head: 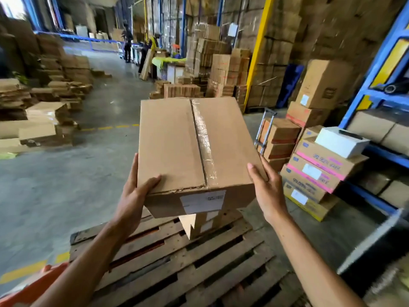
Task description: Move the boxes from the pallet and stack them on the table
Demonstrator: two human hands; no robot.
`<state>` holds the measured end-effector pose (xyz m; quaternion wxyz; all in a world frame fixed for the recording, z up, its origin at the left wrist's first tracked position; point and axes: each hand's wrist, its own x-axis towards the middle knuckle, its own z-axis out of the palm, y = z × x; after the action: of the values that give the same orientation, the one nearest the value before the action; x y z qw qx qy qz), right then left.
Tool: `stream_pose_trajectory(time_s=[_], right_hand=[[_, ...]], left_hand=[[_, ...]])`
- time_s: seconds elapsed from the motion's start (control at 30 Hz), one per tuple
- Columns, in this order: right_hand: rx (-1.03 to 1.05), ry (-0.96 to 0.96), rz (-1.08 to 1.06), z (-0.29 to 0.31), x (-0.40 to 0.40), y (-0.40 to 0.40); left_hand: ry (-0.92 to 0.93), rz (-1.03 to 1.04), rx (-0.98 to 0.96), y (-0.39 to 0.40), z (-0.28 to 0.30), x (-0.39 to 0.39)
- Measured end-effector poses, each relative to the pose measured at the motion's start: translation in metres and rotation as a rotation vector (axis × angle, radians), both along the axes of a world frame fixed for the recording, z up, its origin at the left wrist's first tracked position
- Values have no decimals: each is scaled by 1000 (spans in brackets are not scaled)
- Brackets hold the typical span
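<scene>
Carrying step, judged from the lift: box [197, 151] clear of the pallet [177, 258], not yet at any table. Left hand [135, 196] clamped on the near left corner, thumb on top, fingers curled under and out of sight. Box between both palms, taped seam running near to far. Right hand [265, 187] pressed flat against the right side, fingers spread. Another box [199, 224] underneath, on the pallet. Next, probably: turning toward the table, not in view.

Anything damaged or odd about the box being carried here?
Yes. The held box has a ragged, torn top edge at its near end, just above the white label. The clear tape along its seam looks wrinkled. Both hands, left and right, grip its sides.
</scene>
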<state>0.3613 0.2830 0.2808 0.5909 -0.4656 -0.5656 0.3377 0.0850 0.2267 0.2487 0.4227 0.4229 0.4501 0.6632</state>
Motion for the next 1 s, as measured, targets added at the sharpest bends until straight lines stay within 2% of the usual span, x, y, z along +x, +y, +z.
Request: stream_pose_trajectory(time_s=[0.3,0.4,0.63,0.77,0.83,1.0], right_hand=[[238,-77,-180,58,88,-205],[319,-102,-193,69,118,-271],[392,-96,-264,69,210,-462],[397,-134,-432,59,273,-582],[388,-94,-528,57,298,-643],[366,-25,-820,36,353,-763]], left_hand=[[132,-113,260,-147,58,82],[103,-137,286,-195,64,114],[196,-234,339,-337,57,215],[227,-310,349,-422,50,287],[232,-392,348,-461,53,325],[138,-646,333,-538,52,416]])
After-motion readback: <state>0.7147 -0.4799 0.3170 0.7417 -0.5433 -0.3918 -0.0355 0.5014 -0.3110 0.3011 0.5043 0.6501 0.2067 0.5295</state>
